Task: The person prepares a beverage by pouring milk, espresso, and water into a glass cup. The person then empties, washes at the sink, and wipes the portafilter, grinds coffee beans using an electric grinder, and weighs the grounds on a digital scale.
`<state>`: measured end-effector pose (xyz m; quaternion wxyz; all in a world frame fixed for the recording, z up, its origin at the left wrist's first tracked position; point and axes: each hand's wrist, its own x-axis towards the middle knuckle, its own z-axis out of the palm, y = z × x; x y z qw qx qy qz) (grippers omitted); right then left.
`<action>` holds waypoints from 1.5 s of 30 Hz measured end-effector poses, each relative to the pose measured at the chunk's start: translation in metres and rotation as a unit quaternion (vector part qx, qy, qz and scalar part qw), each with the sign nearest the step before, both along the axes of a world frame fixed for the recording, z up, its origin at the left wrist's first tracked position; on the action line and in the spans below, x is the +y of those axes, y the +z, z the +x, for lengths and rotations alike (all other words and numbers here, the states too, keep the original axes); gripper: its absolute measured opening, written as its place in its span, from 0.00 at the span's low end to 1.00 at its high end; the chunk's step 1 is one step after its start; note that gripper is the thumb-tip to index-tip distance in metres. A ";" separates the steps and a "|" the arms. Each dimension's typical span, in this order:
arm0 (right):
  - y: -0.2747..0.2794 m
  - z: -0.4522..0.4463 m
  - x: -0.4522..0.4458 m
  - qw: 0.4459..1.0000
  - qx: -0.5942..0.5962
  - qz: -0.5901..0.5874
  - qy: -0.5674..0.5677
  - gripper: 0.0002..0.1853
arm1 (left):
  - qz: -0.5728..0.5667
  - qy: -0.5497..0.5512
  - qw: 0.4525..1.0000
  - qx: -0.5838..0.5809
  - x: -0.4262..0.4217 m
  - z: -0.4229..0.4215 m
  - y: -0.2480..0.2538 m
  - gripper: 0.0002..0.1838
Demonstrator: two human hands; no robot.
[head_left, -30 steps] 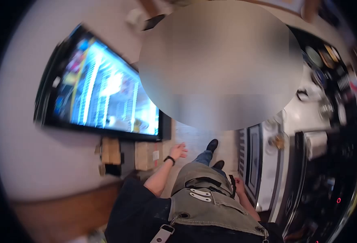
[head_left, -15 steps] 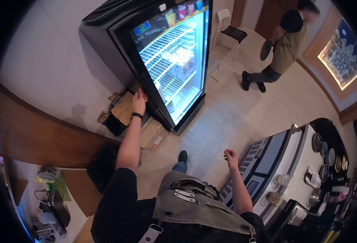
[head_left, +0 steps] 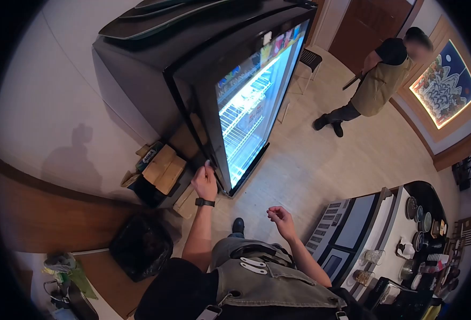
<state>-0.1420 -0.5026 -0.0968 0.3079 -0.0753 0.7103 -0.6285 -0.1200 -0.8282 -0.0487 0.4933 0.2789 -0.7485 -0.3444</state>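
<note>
Far left: white worktop (head_left: pixel 104 303) with a green cloth (head_left: pixel 83 281) lying near its upper corner. Next, a bin (head_left: pixel 142 246) lined with a black bag, against the brown panelling.

Display fridge (head_left: pixel 134 72), tall and black, against the wall; flat dark trays (head_left: pixel 139 29) with pale rims lie along the wall-side edge of its top. Cardboard boxes (head_left: pixel 163 169) sit on the floor beside its lower side.

Left hand (head_left: pixel 205 182), dark watch at the wrist: raised to the near vertical edge of the glass door (head_left: pixel 251 114), close to its lower corner. Fingers curled in, thumb uppermost; whether they have hooked the edge I cannot tell. Door lit from behind, wire shelves showing through (whether it stands slightly ajar, I cannot tell).

Right hand (head_left: pixel 282 220): in mid-air over the floor, well apart from the fridge. Fingers loosely bent and released, nothing visible in them.

Beyond, a dark-seated chair (head_left: pixel 310 60). On the right-hand counter (head_left: pixel 387 213), two clear glasses (head_left: pixel 374 256) stand near the aisle-side edge. Farther right, a co-worker (head_left: pixel 379 88) in an apron holds something flat and dark; small bowls (head_left: pixel 426 221) cluster near the counter's rounded far corner. Last, a lit picture (head_left: pixel 446 85) on the wall.
</note>
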 end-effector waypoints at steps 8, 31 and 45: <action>0.084 -0.021 -0.018 0.991 0.130 0.036 0.023 0.23 | 0.307 -0.320 0.884 -0.151 0.070 -0.020 0.003 0.20; 0.099 -0.239 0.208 0.970 0.157 0.088 -0.165 0.28 | 0.064 -0.045 0.929 -0.362 -0.025 -0.348 -0.135 0.36; 0.098 -0.218 0.205 0.965 0.209 0.149 -0.059 0.40 | 0.213 -0.232 0.948 -0.052 0.099 -0.076 -0.090 0.31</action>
